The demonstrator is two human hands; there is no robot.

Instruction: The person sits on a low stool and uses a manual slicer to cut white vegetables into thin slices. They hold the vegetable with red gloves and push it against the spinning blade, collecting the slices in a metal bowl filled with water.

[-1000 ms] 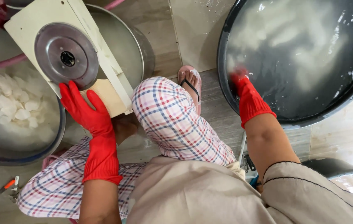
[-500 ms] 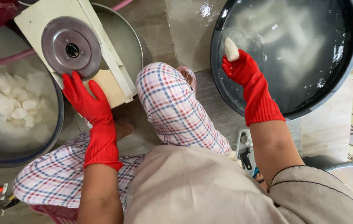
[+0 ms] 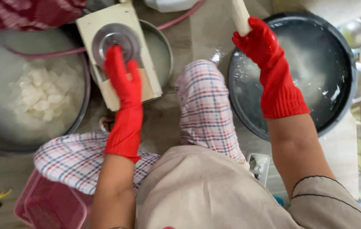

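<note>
**Hand positions at slicer and basin**

Head view: left hand (image 3: 123,87), red-gloved, fingers spread flat on the cream slicer (image 3: 119,59); right hand (image 3: 259,42) fingers closed around a white peeled root (image 3: 240,17), raised above the dark water basin (image 3: 295,76); white slices (image 3: 40,95) lie in the left basin.

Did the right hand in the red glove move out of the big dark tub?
Yes. The red-gloved right hand has lifted from inside the big dark round water tub to its rim, gripping a pale white peeled root.

Light: soft, even daylight, brighter at the right edge | Shadows: faint | Glare: wet sheen on the dark basin (image 3: 337,68) and floor (image 3: 216,55) | Blur: motion smear overall, left bowl (image 3: 2,127) hazy | Edges: slight wide-angle stretch
</note>
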